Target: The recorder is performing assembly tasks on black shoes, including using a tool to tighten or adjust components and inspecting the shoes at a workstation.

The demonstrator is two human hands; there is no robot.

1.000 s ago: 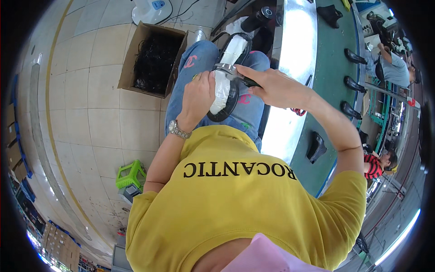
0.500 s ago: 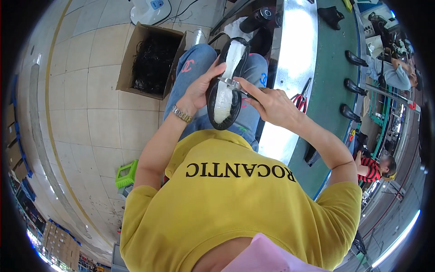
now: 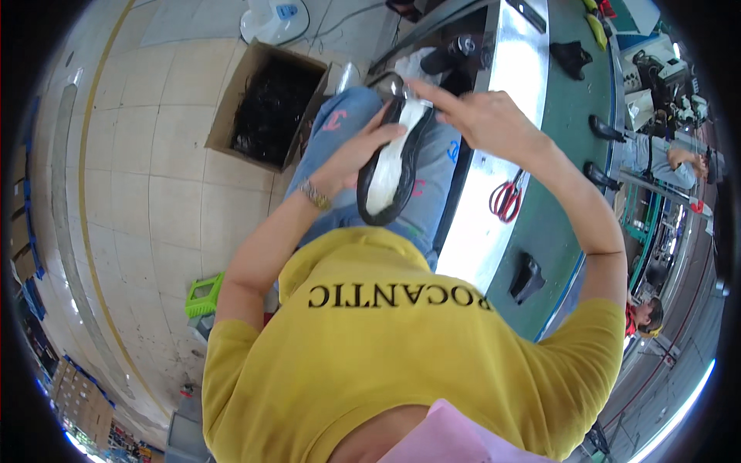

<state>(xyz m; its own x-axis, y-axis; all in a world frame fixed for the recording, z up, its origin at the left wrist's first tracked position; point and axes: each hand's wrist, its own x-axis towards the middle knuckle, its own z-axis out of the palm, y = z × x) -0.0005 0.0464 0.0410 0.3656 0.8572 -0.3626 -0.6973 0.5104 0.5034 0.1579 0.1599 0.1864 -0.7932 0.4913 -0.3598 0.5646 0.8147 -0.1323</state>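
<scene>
A black shoe (image 3: 368,179) rests sole-up over my jeans-covered lap, its toe end toward me. A white layer (image 3: 392,166) covers the middle of its underside. My left hand (image 3: 351,160) grips the shoe along its left side, thumb lying over the white layer. At the far, heel end is my right hand (image 3: 498,123), its fingers closed around a small metal tool (image 3: 424,102). The tool's bright end shows against the heel; its dark handle, seen earlier, is hidden by the hand.
To my right run a shiny metal ledge (image 3: 477,251) with red-handled scissors (image 3: 505,201) and a green belt (image 3: 552,162) carrying several black shoes (image 3: 528,279). An open cardboard box (image 3: 218,123) of black strands stands at left, near a green crate (image 3: 204,295). A person (image 3: 660,158) sits across the belt.
My right hand and the metal tool have moved from the sole's middle to the far heel end. The left hand still holds the shoe, which has tilted slightly. My view has shifted somewhat.
</scene>
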